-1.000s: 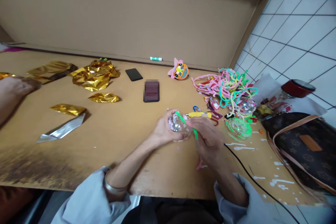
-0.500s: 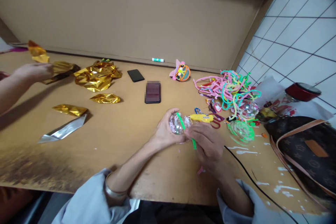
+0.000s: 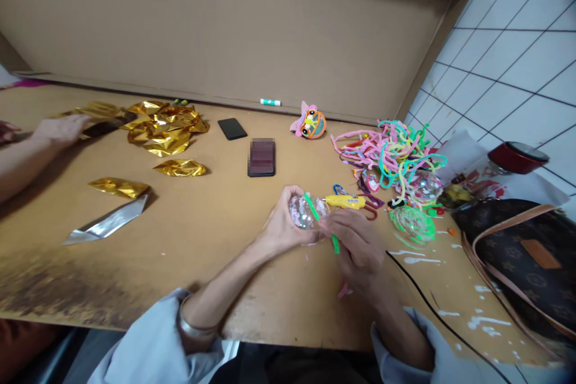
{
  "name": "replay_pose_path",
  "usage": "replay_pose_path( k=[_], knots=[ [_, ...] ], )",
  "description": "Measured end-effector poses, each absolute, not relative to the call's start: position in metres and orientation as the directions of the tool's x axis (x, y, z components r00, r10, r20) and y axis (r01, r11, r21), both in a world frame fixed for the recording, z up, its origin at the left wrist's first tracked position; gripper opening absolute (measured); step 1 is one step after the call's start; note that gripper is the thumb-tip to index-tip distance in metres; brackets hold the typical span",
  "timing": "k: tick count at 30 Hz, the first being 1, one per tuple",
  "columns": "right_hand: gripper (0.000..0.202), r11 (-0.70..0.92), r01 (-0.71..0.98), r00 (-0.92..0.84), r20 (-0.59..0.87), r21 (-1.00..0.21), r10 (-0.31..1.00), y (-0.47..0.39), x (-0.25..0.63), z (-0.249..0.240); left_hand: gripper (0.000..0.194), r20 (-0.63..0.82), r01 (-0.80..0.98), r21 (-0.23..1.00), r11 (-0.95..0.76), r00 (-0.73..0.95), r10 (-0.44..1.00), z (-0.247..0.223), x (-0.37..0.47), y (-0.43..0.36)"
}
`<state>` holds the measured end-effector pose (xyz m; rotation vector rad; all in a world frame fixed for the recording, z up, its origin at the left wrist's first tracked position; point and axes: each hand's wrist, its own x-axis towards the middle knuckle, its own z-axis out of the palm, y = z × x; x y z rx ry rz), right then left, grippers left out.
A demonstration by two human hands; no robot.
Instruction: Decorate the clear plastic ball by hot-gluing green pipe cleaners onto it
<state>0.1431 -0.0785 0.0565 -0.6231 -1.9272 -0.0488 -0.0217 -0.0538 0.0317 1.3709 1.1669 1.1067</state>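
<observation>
My left hand point(image 3: 283, 222) is wrapped round a clear plastic ball point(image 3: 302, 213) with pale pink and white bits on it. A bright green pipe cleaner point(image 3: 310, 204) lies slantwise across the front of the ball. My right hand point(image 3: 357, 243) pinches that strip between thumb and fingers, and its lower end sticks out below them. Just beyond the right hand, a yellow glue gun point(image 3: 345, 201) lies on the table, its tip near the ball. Part of the ball is hidden by my fingers.
Tangled pipe cleaners point(image 3: 391, 150), a green-streaked clear ball point(image 3: 413, 225) and a brown handbag point(image 3: 526, 264) are at right. Two phones point(image 3: 233, 129), a decorated ball point(image 3: 312, 123) and gold foil point(image 3: 168, 129) lie farther back. Another person's hand point(image 3: 63, 129) is at left. A black cable point(image 3: 432, 306) crosses the right side.
The other person's hand at left has moved down, and the raised piece of gold foil now lies lower. My hands keep nearly the same place; the green pipe cleaner has shifted slightly right.
</observation>
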Motion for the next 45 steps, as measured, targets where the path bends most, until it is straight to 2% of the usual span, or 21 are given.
replay_pose_path(
  k=[9,32,35,41,45],
  knots=[
    [0.031,0.863,0.453,-0.321,0.862,-0.224,0.392,-0.078,0.144,0.056,0.064,0.104,0.028,0.994,-0.11,0.164,0.981,0.027,-0.023,-0.053],
    [0.034,0.867,0.445,-0.309,0.87,-0.224,0.384,-0.077,0.143,0.051,0.065,0.065,-0.057,0.997,-0.059,0.12,0.991,0.037,-0.019,-0.055],
    [0.034,0.856,0.436,-0.268,0.868,-0.277,0.417,-0.078,0.144,0.049,0.067,0.075,-0.052,0.996,-0.069,0.119,0.99,0.036,-0.019,-0.055],
    [0.027,0.765,0.427,-0.121,0.808,-0.481,0.576,-0.079,0.144,0.043,0.064,0.096,-0.014,0.995,-0.095,0.124,0.988,0.033,-0.02,-0.055],
    [0.028,0.768,0.432,-0.121,0.814,-0.473,0.568,-0.079,0.143,0.042,0.065,0.077,-0.001,0.997,-0.077,0.093,0.993,0.036,-0.019,-0.055]
  ],
)
